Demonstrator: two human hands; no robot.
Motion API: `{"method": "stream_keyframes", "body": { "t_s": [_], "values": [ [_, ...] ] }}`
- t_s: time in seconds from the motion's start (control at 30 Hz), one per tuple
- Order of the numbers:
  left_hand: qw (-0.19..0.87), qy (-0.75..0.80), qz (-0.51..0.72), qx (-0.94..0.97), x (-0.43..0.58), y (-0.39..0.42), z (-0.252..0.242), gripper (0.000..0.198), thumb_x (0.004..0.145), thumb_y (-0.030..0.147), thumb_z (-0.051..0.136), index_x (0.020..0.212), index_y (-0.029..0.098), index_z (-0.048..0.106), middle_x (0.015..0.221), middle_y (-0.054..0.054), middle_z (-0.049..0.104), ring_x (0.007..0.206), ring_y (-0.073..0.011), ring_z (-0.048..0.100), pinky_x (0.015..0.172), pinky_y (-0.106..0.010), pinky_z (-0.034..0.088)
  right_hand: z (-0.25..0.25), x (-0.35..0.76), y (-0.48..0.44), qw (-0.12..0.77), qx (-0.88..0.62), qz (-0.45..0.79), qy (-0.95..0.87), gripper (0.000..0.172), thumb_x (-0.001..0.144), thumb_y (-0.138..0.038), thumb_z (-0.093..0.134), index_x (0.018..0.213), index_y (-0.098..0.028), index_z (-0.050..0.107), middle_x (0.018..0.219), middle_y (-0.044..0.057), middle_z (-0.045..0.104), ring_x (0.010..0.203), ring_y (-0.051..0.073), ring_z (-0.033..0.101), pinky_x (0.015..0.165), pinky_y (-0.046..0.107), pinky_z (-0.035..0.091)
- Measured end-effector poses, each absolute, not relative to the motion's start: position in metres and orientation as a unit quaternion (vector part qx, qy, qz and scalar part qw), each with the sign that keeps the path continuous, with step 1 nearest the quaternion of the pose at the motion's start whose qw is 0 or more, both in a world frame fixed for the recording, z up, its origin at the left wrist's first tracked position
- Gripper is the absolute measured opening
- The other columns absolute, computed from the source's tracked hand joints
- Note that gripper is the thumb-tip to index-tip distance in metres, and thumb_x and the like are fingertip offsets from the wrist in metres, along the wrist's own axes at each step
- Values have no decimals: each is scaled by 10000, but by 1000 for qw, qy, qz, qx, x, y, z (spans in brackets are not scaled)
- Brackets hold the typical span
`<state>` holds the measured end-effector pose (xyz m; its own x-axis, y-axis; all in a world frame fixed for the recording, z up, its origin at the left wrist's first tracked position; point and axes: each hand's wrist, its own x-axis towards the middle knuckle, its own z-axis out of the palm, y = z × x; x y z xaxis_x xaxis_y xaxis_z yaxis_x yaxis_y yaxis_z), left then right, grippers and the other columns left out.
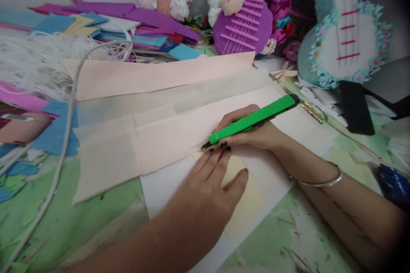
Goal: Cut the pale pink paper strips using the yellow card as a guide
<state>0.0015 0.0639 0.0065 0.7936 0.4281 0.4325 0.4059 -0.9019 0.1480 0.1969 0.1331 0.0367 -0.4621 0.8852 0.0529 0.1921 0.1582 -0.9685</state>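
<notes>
My right hand (258,135) is wrapped round a green hot-glue gun (253,116), which lies tilted across it. The dark nozzle points down-left, close above the edge of a long pale pink paper strip (173,132). My left hand (209,181) lies flat with its fingers stretched out, fingertips beside the nozzle at the strip's edge. Beneath it are a cream paper piece (246,198) and a white sheet (166,192). The glue gun's handle is hidden by my right hand.
A grey cable (65,140) runs down the left side. Scissors (312,111) and a black flat object (356,108) lie at right. Behind stand a purple paper guitar (243,25) and a pale blue one (347,47). White shredded strips (35,57) pile at left.
</notes>
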Motion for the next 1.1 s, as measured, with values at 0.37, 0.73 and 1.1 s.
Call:
{"method": "stream_keyframes", "body": {
  "t_s": [0.37,0.73,1.1],
  "values": [
    [46,216,242,945,1,65,7,441,798,27,461,1221,65,581,1221,-317,574,1179,-417,557,952,-573,472,35,198,134,330,-404,506,-687,187,682,-235,807,820,-125,744,808,55,764,732,165,710,656,239,580],
    [54,218,250,942,-1,62,-6,519,792,-23,426,1284,104,531,1344,-280,466,1289,-399,453,999,-594,427,36,199,134,328,-400,490,-702,201,680,-249,797,810,-108,736,766,60,750,696,156,680,651,247,565],
    [42,223,244,943,-1,62,-6,481,843,-16,430,1287,133,542,1353,-244,468,1310,-369,436,1004,-579,436,34,200,135,319,-379,487,-719,223,703,-266,788,839,-98,731,773,62,743,719,159,681,671,251,562]
  ]
}}
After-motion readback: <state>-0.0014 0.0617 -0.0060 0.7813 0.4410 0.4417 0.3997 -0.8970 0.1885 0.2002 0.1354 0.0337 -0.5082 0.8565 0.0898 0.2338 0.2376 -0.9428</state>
